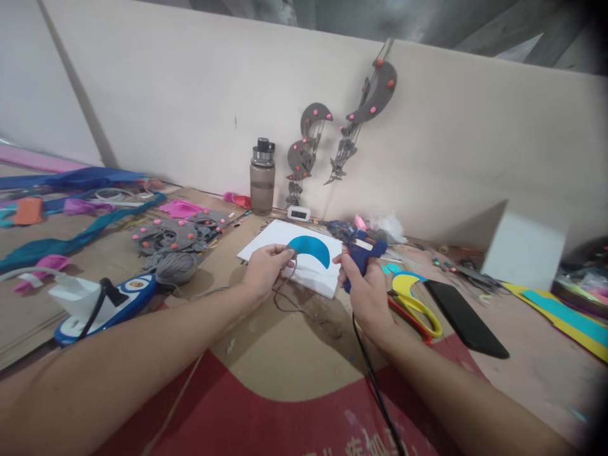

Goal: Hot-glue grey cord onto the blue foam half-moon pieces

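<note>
My left hand (268, 267) is closed in a pinch at the left tip of a blue crescent cutout (311, 247). Grey yarn (287, 309) hangs from those fingers and curls over the cardboard; whether it is attached to the crescent I cannot tell. Under the crescent lies a white sheet (266, 237). My right hand (363, 285) is wrapped round the handle of a dark blue hot glue gun (365, 248), right of the crescent. The gun's nozzle points left towards the back, and its black cord (373, 373) runs down to the front edge.
Yellow-handled scissors (430, 316) and a black phone (468, 320) lie to the right. A bottle (263, 180) and small digital clock (298, 213) stand by the wall, where grey crescent garlands (380, 92) hang. Left are a yarn ball (177, 268) and power strip (137, 291).
</note>
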Demonstrator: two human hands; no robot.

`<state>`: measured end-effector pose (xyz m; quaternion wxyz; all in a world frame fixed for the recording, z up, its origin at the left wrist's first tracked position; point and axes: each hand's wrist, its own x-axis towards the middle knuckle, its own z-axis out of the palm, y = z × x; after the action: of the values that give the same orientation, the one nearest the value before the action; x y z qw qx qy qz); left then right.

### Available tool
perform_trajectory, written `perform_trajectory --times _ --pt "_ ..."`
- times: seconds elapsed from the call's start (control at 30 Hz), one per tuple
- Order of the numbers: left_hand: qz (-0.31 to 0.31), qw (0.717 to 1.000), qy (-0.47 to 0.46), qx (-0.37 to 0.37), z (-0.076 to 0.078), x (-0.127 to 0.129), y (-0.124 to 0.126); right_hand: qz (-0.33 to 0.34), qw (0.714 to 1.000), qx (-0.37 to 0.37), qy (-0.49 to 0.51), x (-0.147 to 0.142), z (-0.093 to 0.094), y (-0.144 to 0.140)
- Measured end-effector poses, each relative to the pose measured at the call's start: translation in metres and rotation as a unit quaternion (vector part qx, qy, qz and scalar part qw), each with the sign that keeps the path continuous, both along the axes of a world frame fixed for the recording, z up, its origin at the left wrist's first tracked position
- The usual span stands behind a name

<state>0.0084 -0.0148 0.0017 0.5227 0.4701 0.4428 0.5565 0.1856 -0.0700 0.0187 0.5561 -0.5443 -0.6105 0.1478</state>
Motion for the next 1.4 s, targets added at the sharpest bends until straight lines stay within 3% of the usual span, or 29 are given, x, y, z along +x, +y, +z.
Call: perform_trajectory --times 0.13,0.3,0.4,0.53,0.7,0.8,0.9,1.0,1.1,1.17,1.23,1.3,1.4 --pt "0.052 0.997 -0.031 0.038 0.001 -0.007 0.008 0.030 0.985 -0.014 0.168 0.010 -0.005 0.018" --pt "0.068 0.995 -0.022 0.076 0.006 -0.010 0.011 0.048 0.969 -0.150 0.189 0.018 -0.012 0.030" --pt "0.066 0.993 -0.025 0.100 0.009 -0.007 0.006 0.048 0.974 -0.188 0.115 0.020 -0.015 0.033" --pt "0.043 0.991 -0.037 0.121 0.013 -0.001 -0.003 0.005 0.975 -0.216 -0.058 0.019 -0.013 0.033" --pt "0.017 0.992 -0.005 0.128 0.015 0.004 -0.014 -0.112 0.915 -0.202 -0.330 0.013 -0.012 0.027" --pt "0.019 0.991 0.024 0.130 0.015 0.004 -0.014 -0.168 0.896 -0.164 -0.377 0.012 -0.013 0.024" --pt "0.039 0.987 0.057 0.145 0.016 0.000 -0.012 -0.188 0.899 -0.105 -0.381 0.012 -0.012 0.020" --pt "0.066 0.980 0.096 0.162 0.018 -0.004 -0.010 -0.138 0.939 -0.041 -0.313 0.009 -0.006 0.014" --pt "0.088 0.970 0.134 0.185 0.021 -0.004 -0.014 0.024 0.988 -0.040 -0.149 -0.004 0.001 0.004" --pt "0.087 0.960 0.167 0.210 0.023 -0.001 -0.020 0.116 0.991 -0.072 -0.015 -0.016 0.005 -0.004" --pt "0.074 0.949 0.202 0.232 0.024 0.003 -0.027 0.171 0.968 -0.106 0.151 -0.028 0.008 -0.010" --pt "0.062 0.941 0.228 0.241 0.024 0.006 -0.033 0.215 0.922 -0.131 0.294 -0.036 0.010 -0.014" --pt "0.053 0.939 0.243 0.239 0.024 0.008 -0.039 0.247 0.864 -0.160 0.409 -0.042 0.012 -0.017"
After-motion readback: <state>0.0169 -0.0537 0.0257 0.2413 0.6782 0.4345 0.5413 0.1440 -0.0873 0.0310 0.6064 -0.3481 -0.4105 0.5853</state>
